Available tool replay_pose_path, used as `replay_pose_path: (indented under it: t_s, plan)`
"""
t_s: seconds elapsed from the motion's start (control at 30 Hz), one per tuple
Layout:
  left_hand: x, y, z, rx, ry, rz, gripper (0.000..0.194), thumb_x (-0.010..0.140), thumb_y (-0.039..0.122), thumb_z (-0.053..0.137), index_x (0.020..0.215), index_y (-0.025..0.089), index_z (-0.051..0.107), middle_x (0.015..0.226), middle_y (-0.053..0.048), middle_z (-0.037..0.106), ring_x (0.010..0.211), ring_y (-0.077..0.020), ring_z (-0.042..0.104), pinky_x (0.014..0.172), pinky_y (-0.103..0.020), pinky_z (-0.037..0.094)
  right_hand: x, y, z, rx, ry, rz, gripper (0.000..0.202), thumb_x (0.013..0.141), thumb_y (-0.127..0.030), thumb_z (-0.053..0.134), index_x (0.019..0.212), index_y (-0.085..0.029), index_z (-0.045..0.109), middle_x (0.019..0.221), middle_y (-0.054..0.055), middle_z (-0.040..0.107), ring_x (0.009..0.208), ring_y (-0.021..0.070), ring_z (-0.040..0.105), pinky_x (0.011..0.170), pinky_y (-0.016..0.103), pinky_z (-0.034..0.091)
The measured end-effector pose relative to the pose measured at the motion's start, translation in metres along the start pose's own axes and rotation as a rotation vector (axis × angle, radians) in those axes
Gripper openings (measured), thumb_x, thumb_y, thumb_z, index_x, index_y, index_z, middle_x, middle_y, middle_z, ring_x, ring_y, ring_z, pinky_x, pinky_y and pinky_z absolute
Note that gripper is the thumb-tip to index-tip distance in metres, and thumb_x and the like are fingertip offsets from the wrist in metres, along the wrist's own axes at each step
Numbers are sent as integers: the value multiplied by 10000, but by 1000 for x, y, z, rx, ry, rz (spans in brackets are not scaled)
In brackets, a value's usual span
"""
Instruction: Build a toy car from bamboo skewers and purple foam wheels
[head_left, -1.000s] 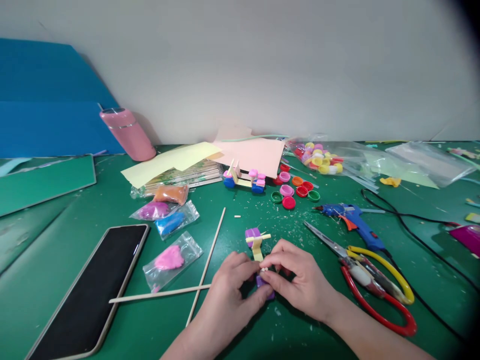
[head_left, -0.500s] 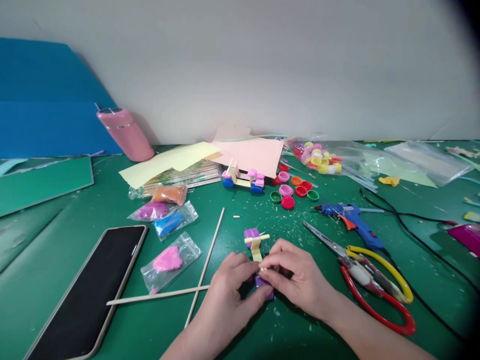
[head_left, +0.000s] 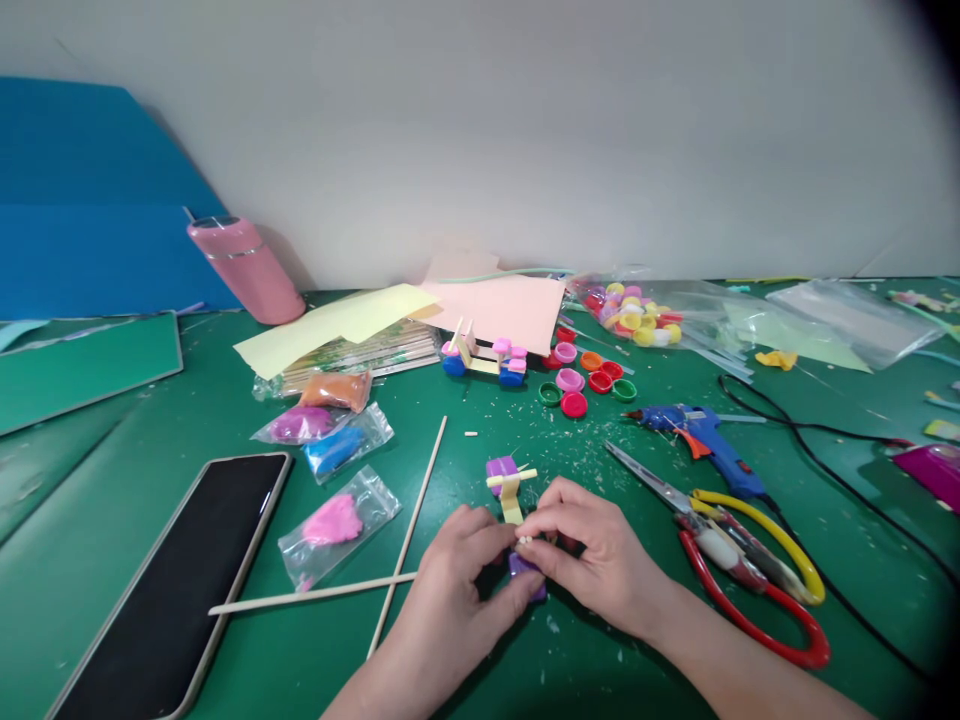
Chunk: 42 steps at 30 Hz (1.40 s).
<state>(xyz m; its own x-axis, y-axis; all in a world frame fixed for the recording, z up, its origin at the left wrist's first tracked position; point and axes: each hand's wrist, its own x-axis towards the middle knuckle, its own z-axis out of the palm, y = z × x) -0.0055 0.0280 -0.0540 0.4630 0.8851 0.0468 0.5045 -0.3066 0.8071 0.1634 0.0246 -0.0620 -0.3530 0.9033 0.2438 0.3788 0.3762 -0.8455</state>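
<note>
A small craft model (head_left: 511, 498) stands on the table, with purple end parts, a pale yellow strip and a crossbar at its far end. My left hand (head_left: 469, 575) is closed around its near end, thumb at the near purple part (head_left: 527, 577) and index finger by the middle. From the other side, my right hand (head_left: 592, 550) pinches tiny pale stick pieces (head_left: 524, 540) above the model, cut ends showing. My fingers hide the model's middle. Two thin wooden sticks (head_left: 411, 530) lie crossed beside my left hand, one resting over the phone (head_left: 180, 580).
Scissors (head_left: 720, 540) with red and yellow handles and a blue glue gun (head_left: 697, 435) with its cord lie to the right. Colored bottle caps (head_left: 570, 380) and a similar model (head_left: 484, 365) sit behind. Clay packets (head_left: 341, 520) lie left; a pink bottle (head_left: 247, 268) leans behind.
The view has shifted very slightly. Both hands keep the same hold at the model, and nothing else has visibly moved.
</note>
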Motion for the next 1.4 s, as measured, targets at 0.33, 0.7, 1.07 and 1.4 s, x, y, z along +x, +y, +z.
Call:
replay_pose_path:
  t_s: [0.33, 0.7, 1.07, 1.4]
  plan:
    - [-3, -1, -1, -10, 14, 4, 197, 769, 231, 553, 926, 144, 633, 758, -58, 570, 738, -196, 547, 661, -328, 463, -1, -3, -9, 89, 80, -11, 222, 834, -205, 511, 1041, -212, 592, 728, -10, 455, 601, 116, 444, 542, 238, 391]
    - [1, 9, -16, -81, 182, 25, 206, 793, 146, 467, 889, 171, 647, 738, -26, 579, 692, -145, 565, 625, -260, 454, 2, -2, -9, -24, 102, 60, 197, 907, -219, 385, 876, -193, 578, 771, 17, 577, 678, 138, 532, 613, 240, 398]
    - [15, 29, -28, 6, -141, 21, 134, 765, 147, 531, 792, 197, 652, 814, -16, 602, 774, -155, 571, 688, -246, 444, 0, 1, -8, -18, 55, 133, 230, 794, -68, 436, 949, -195, 548, 602, -61, 362, 520, 98, 381, 500, 209, 322]
    - [18, 22, -19, 57, -153, 13, 170, 778, 125, 496, 809, 180, 654, 745, -22, 605, 731, -160, 561, 656, -251, 429, 1, -5, -15, 33, -42, 79, 386, 717, 32, 446, 986, -207, 585, 854, 17, 503, 694, 124, 494, 573, 223, 393]
